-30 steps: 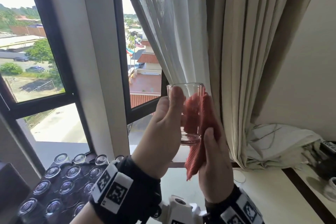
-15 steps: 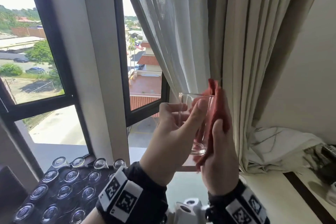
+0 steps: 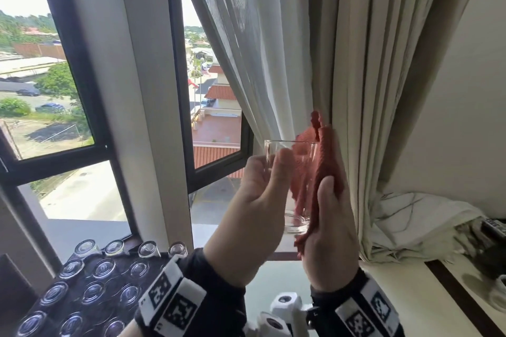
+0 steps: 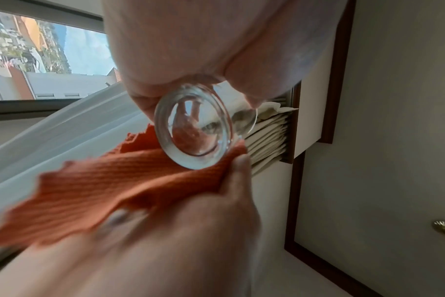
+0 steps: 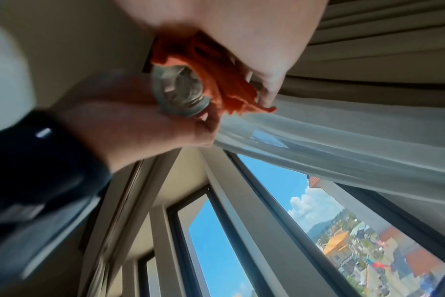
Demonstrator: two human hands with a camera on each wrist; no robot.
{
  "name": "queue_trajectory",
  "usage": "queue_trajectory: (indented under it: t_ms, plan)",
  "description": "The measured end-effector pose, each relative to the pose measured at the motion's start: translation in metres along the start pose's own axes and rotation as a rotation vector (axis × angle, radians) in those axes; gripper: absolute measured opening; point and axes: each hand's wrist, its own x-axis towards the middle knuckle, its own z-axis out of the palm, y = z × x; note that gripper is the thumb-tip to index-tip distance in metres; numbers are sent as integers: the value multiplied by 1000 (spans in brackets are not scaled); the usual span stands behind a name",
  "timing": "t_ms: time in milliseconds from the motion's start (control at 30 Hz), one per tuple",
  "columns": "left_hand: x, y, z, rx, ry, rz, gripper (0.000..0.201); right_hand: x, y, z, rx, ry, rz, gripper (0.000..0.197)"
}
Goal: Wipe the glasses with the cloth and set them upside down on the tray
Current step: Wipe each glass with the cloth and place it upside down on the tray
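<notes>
Head view: the left hand holds a clear glass upright in the air before the curtains, its grip clamped on the wall with the thumb near the rim. The right hand presses a red cloth against the right side of the glass, its grip closed on the cloth with the thumb laid along it; the cloth rises above the rim and part of it shows inside the glass. At near left stands a dark tray carrying rows of upturned glasses, well apart from the held glass. Left wrist view: the thick round base of the glass faces the camera, resting against the cloth. Right wrist view: blurred; the cloth wraps part of the glass.
</notes>
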Motion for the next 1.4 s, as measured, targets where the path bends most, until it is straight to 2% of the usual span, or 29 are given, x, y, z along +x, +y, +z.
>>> queue_trajectory:
  t_ms: [33, 167, 200, 267, 300, 333, 400, 433, 500, 600, 633, 667, 700, 733, 800, 833, 867, 933, 967, 1000, 1067, 1133, 1200, 1267, 1300, 1333, 1400]
  plan:
    - [2, 0, 1, -8, 20, -6, 73, 0, -5, 3, 8, -31, -70, 43]
    - [15, 6, -11, -100, 111, 0, 79, -23, 3, 9, -28, -227, -244, 52]
    - [16, 6, -15, -104, 124, 8, 76, -29, 10, 4, -18, -228, -209, 48]
    - [12, 8, -15, -108, 104, 17, 72, -33, 13, -4, 47, -171, 40, 38]
    - [8, 7, -12, -95, 69, 12, 73, -30, 10, -4, 39, -149, 146, 42]
    - [3, 5, -8, -66, 37, 11, 73, -24, 8, -5, 9, -122, 178, 43]
    - [-2, -2, -1, -33, 19, 5, 72, -10, -1, -6, 39, -18, 53, 38]
    - [-2, -3, 2, -29, 31, -2, 74, -4, -9, -4, 56, -26, -20, 40]
    - [1, -4, 1, -70, 42, -43, 78, -5, -21, 2, 38, -144, -160, 45]
    - [8, 13, -9, -138, 107, -62, 71, -25, -17, 5, -31, -248, -186, 51]
    - [10, 19, -12, -121, 109, -60, 76, -33, -13, 4, -53, -274, -183, 53]
    - [13, 21, -14, -91, 106, -53, 89, -39, -7, 3, -41, -288, -183, 53]
    - [13, 22, -15, -41, 102, -40, 99, -41, -3, 3, 16, -279, -143, 51]
    - [11, 22, -14, 9, 92, -18, 98, -41, -1, 2, 96, -245, -56, 49]
    - [2, 16, -8, 62, 85, -15, 78, -32, 4, -1, 116, -122, 76, 58]
    - [-4, 13, -3, 47, 74, -31, 72, -26, 8, -6, 53, -105, 86, 65]
    - [-7, 6, -1, 21, 55, -40, 68, -19, 9, -8, 14, -74, 112, 63]
    - [-12, -1, 4, -16, 34, -48, 67, -5, -3, -8, -78, -4, 33, 49]
    - [-13, -5, 4, -21, 33, -57, 72, 0, -4, -8, -114, 16, -61, 47]
    - [-11, -10, 3, -30, 43, -69, 79, 0, -5, -6, -81, -23, -126, 43]
    - [-8, -9, -1, -35, 77, -85, 89, -14, -11, -1, 27, -114, -176, 47]
    - [-3, -2, -8, -13, 105, -90, 94, -31, -12, 5, 8, -184, -148, 51]
    - [-1, 6, -13, 26, 100, -50, 100, -42, -5, 4, -10, -167, -126, 45]
    - [-4, 11, -10, 33, 49, -2, 89, -34, -2, 2, 69, -94, 46, 39]
    - [-8, 11, -7, 38, 17, -2, 85, -26, -2, 1, 143, -79, 149, 47]
    - [-10, 8, -4, 43, -8, -3, 81, -19, -1, -3, 156, -67, 174, 54]
    - [-11, 2, 0, 48, -15, -8, 83, -5, -9, -5, 129, -10, 53, 42]
